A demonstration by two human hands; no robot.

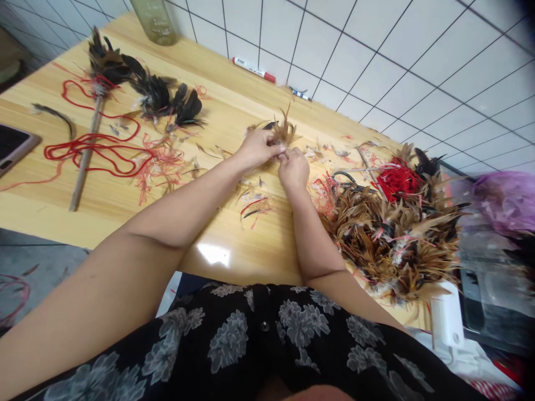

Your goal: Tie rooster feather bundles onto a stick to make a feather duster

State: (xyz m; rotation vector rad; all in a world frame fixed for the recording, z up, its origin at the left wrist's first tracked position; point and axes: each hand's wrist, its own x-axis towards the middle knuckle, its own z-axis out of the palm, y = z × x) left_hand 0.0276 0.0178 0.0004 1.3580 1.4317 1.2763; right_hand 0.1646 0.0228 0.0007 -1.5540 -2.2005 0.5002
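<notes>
One small tuft (286,132) of tawny, pointed feathers, stiff and splayed like a fan, stands over a glossy wooden table (246,253) with yellow grain. To the right spreads a shaggy heap of brown feathers (376,239), a bright red bundle of strands (399,179) at its far side; to the left, a smooth red cord (64,149) loops across a slim stick (82,178) tipped with dark plumes (106,62), near frizzy pink shreds (159,166). The tuft sits at the fingertips, its base pinched between thumb and fingers of the left hand (263,149), its tips rising beyond them. The right hand (294,167) has its fingers curled together just beside that base; whether they grip it too is hidden.
</notes>
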